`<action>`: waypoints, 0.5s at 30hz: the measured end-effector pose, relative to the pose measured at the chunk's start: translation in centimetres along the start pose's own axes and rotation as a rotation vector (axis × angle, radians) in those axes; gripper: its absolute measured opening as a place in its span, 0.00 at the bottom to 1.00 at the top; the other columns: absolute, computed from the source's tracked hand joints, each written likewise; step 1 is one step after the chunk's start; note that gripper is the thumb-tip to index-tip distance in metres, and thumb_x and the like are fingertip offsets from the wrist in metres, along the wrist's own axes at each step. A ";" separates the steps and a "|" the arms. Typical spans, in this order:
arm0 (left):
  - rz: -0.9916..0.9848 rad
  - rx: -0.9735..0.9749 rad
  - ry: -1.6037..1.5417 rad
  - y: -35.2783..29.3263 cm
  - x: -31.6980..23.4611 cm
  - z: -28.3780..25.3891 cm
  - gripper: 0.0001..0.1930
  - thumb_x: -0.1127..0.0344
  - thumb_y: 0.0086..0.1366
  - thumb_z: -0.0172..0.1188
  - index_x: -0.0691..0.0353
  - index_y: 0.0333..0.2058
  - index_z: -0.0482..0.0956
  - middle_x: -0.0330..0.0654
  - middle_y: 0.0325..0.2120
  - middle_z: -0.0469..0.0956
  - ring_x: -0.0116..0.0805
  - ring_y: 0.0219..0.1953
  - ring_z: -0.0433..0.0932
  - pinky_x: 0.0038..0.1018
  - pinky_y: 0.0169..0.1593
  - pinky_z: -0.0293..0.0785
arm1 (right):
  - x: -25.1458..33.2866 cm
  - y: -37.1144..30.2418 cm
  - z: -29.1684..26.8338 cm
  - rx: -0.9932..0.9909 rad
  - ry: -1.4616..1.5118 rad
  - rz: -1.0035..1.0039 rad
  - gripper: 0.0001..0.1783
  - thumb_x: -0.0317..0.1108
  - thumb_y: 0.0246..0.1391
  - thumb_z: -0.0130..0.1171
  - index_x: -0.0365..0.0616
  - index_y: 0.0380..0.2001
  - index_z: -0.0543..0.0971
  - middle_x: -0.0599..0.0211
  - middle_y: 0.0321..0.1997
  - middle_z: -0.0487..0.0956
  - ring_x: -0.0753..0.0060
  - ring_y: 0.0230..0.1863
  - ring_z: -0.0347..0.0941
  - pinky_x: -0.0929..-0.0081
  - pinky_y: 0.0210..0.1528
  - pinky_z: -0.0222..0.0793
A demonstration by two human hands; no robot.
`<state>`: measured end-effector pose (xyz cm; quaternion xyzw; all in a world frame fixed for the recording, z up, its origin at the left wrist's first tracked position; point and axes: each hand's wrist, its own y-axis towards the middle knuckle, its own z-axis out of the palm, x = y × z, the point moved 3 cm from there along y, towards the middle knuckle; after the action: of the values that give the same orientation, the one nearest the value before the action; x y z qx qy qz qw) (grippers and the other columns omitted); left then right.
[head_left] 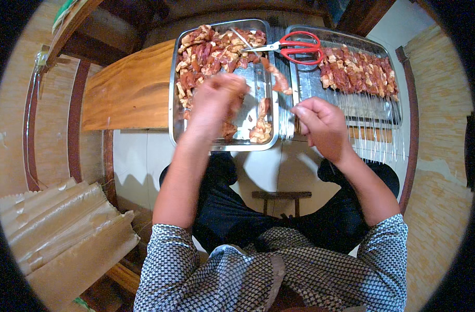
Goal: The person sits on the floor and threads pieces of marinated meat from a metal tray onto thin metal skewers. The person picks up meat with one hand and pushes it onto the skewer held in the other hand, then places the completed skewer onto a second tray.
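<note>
My right hand (321,125) is closed in a pinch between the two trays. From its fingertips a thin skewer (241,37) appears to run up and to the left, with a few strips of raw meat (280,80) on it. My left hand (216,99) hovers over the left metal tray (172,104), smeared by motion, so its fingers and anything in them are unclear. Loose raw meat pieces (206,52) fill the far part of that tray, and a few more (260,132) lie near its front right corner.
Red-handled scissors (302,48) lie across both trays' rims. The right metal tray (307,86) bears finished meat skewers (357,70), their sticks jutting over the near edge. Many bare skewers (285,122) lie between the trays. A wooden board (128,88) supports them; cardboard (76,234) stands lower left.
</note>
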<state>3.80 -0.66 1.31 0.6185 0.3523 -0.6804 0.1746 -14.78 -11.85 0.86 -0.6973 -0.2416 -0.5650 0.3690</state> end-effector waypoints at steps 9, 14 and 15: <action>0.187 -0.106 0.542 0.3 1.6 -9.0 0.02 0.76 0.59 0.53 0.66 0.29 0.74 0.34 0.23 0.73 0.21 0.26 0.69 0.18 0.31 0.68 | 1.9 -2.0 -2.2 -0.048 -0.005 0.065 0.08 0.36 0.55 0.55 0.43 0.29 0.76 0.77 0.17 0.71 0.90 0.13 0.61 0.87 0.12 0.54; 0.126 0.047 0.886 0.8 3.7 -8.5 0.05 0.74 0.57 0.57 0.63 0.34 0.75 0.40 0.24 0.76 0.28 0.27 0.75 0.26 0.31 0.73 | 1.5 -1.8 -1.9 -0.022 -0.065 0.130 0.06 0.33 0.54 0.56 0.43 0.28 0.75 0.76 0.18 0.71 0.90 0.15 0.61 0.87 0.13 0.54; 0.163 0.039 0.873 1.0 3.7 -8.3 0.07 0.72 0.56 0.59 0.63 0.34 0.75 0.42 0.24 0.76 0.30 0.27 0.76 0.27 0.31 0.74 | 1.5 -1.6 -1.8 -0.014 -0.047 0.152 0.06 0.32 0.54 0.56 0.42 0.28 0.75 0.76 0.19 0.71 0.90 0.16 0.62 0.87 0.14 0.55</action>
<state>9.83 5.13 -2.39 0.8768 0.3303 -0.3458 0.0509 -16.73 -12.39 2.82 -0.7293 -0.1928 -0.5204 0.4001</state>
